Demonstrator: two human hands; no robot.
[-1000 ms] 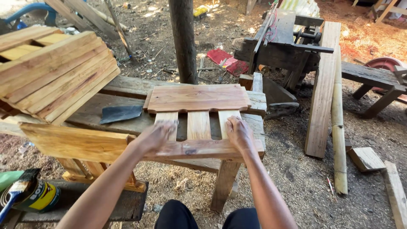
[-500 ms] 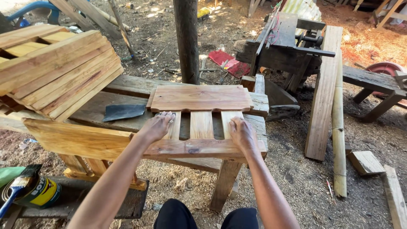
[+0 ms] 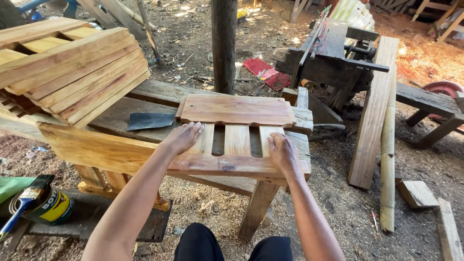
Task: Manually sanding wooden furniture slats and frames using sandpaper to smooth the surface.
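Reddish slatted wood panel (image 3: 235, 140) lies on the rough plank workbench (image 3: 159, 94) — our left hand (image 3: 184, 137) and right hand (image 3: 282, 152) rest flat on it, fingers spread, gripping nothing. Risk, we judge — uneven pressure could slide it off the bench edge.

Left hand (image 3: 184, 137): palm down, fingers together and extended forward, forearm bare and stretched out. Right hand (image 3: 283, 152): palm down, fingers curled slightly, forearm bare, likewise extended.
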